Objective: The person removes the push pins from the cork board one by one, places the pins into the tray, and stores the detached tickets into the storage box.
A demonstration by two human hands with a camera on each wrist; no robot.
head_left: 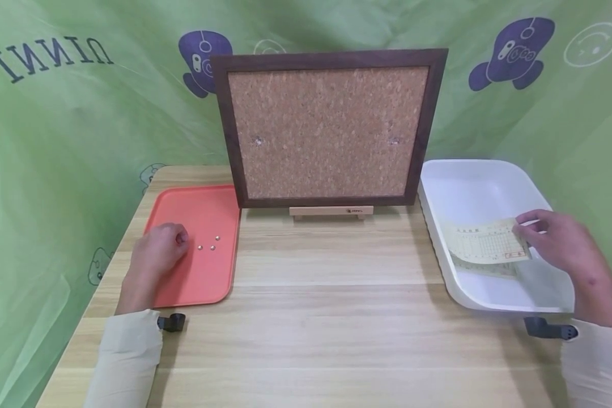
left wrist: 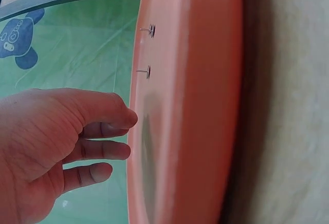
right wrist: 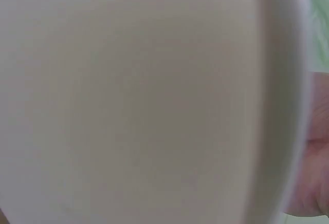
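My right hand (head_left: pixel 566 241) pinches the edge of a pale yellow printed receipt slip (head_left: pixel 487 241) between thumb and fingers, over the white tub (head_left: pixel 469 175). Under it, another similar paper (head_left: pixel 484 267) lies in the tub. The tub's blurred wall (right wrist: pixel 154 106) fills most of the right wrist view and hides the fingers. My left hand (head_left: pixel 160 249) hovers over the red tray (head_left: pixel 196 207), its fingers loosely bent, and nothing shows between them in the left wrist view. Beside it, three metal thumbtacks (head_left: pixel 212 247) lie on the tray, points up (left wrist: pixel 148 72).
A dark-framed cork board (head_left: pixel 331 130) stands at the table's back on a small wooden easel (head_left: pixel 331 211), two small shiny spots on its surface. Behind hangs a green patterned cloth (head_left: pixel 81 113). The wooden table (head_left: pixel 336 317) spans between tray and tub.
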